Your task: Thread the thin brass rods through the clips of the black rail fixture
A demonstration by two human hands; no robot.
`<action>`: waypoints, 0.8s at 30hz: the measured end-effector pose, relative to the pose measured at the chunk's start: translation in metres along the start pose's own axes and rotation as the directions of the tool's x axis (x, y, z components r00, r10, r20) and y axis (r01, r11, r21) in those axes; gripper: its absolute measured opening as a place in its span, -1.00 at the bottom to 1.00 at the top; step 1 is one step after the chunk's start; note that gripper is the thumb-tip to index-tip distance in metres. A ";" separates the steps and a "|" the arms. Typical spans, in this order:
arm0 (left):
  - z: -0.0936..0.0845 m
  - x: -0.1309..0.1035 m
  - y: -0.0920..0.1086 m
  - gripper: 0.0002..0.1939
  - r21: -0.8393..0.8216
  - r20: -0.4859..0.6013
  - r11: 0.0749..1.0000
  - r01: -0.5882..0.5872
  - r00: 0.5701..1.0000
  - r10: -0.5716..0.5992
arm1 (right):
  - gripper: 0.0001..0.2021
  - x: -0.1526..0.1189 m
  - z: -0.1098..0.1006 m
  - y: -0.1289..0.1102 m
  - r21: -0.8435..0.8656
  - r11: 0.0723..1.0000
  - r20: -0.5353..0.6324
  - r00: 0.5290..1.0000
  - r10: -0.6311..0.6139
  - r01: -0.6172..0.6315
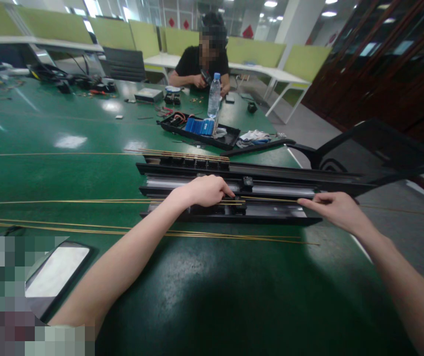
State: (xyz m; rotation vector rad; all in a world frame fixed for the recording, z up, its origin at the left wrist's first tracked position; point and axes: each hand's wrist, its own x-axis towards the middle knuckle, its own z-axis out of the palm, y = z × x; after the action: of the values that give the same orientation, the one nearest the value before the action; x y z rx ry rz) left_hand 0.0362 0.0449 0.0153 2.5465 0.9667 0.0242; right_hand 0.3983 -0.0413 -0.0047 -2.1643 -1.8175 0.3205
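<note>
Several long black rails (271, 218) with pale inner strips lie side by side across the green table. My left hand (212, 191) rests over the nearest rail, its index finger touching a small black block (238, 205) there; the other fingers are curled, and what they hold, if anything, is hidden. Over the rail's right end, my right hand (330, 205) pinches a thin brass-coloured rod (271, 199) that runs left to the block. More thin rods (234, 236) lie on the table in front of the rails, and others (186, 153) lie along the farthest rail.
Beyond the rails are a black tray (228, 143) with blue items, a plastic bottle (214, 96) and white gloves (254, 138). A person (186, 66) sits across the table. A black chair (382, 148) stands at the right. A tablet-like device (60, 269) lies lower left.
</note>
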 end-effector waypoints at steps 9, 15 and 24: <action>0.000 0.000 0.000 -0.52 0.008 -0.019 1.000 -0.009 1.000 0.009 | -0.37 0.000 -0.001 0.006 -0.007 1.000 0.008 1.000 0.006 -0.005; 0.000 0.000 0.000 -0.53 0.005 -0.017 1.000 -0.014 1.000 0.014 | -0.37 0.001 -0.002 0.013 -0.008 1.000 0.017 1.000 -0.010 0.010; 0.001 0.002 -0.001 -0.54 -0.037 -0.023 0.999 -0.026 0.999 0.025 | -0.36 -0.001 -0.002 0.030 -0.045 0.997 0.038 0.997 0.069 -0.067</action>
State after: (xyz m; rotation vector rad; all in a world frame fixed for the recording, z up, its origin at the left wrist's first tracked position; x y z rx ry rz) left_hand 0.0372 0.0465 0.0134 2.5296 0.9335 0.0783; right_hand 0.4264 -0.0474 -0.0140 -2.2691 -1.7906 0.3444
